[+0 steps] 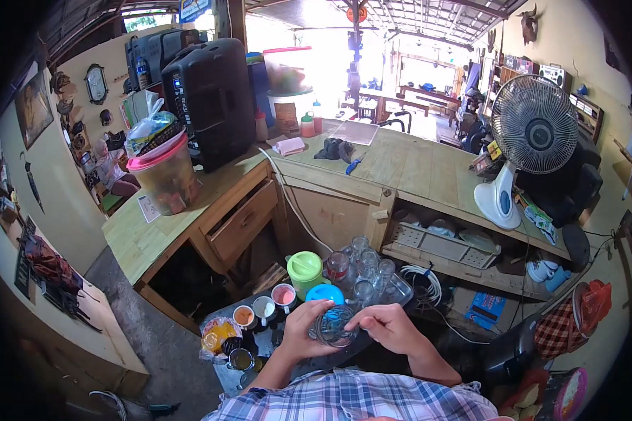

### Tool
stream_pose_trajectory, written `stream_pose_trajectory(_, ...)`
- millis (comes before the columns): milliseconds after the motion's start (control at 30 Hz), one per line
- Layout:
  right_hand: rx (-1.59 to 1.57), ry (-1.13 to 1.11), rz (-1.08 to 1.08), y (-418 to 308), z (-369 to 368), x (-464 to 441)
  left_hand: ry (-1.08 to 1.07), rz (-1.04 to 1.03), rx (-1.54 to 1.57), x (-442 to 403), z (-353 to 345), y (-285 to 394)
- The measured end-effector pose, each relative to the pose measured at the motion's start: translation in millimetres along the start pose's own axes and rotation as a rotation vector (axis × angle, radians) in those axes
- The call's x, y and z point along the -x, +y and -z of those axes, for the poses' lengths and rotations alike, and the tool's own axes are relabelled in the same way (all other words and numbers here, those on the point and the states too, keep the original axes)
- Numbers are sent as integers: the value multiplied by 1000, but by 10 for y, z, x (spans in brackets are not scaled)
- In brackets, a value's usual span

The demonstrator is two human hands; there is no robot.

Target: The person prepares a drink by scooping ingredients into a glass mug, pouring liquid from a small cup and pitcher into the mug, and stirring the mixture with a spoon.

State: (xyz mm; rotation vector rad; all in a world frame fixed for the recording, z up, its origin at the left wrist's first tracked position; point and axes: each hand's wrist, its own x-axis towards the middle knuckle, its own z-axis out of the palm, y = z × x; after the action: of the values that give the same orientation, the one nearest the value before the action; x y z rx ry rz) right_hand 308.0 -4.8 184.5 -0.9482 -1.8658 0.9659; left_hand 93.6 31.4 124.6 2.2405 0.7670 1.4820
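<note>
My left hand (303, 332) is wrapped round a clear drinking glass (336, 328), held in front of my chest with its mouth towards me. My right hand (393, 330) is at the glass's right side, fingers curled and fingertips at the rim; whether something small is pinched there I cannot make out. Just beyond the glass is a blue lid (325, 293), partly covered by my hands. A green lidded container (305, 270) stands behind it. Several clear glasses (369, 263) crowd a tray (402, 289) to the right.
Cups with orange (244, 317), white (264, 307) and pink contents (284, 295) stand on the left, near a yellow packet (220, 335) and a glass mug (241, 360). A wooden counter (414, 175) bears a speaker (214, 102) and fan (534, 133). Another person (110, 167) sits far left.
</note>
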Motion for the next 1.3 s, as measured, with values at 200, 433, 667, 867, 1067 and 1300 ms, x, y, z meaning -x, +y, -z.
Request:
stream_pose_trajectory(200,-236,154,139,-23,22,-17,-12,-24,-6,29,-3,-59)
stream_pose_trajectory(433,-204,134,234,-32,151,15,-4,1,3,26,27,-44)
stream_pose_trajectory(667,150,212,427,-258,199,-41,31,-11,-66,-53,96,-40)
stream_pose_trajectory(867,424,140,467,-312,23,-195,105,-63,-181,-202,237,32)
stream_pose_trajectory(1067,564,231,533,-370,13,-197,129,-28,-193,-218,293,124)
stream_pose_trajectory(1300,621,183,500,-550,126,-211,11,89,-3,-205,360,158)
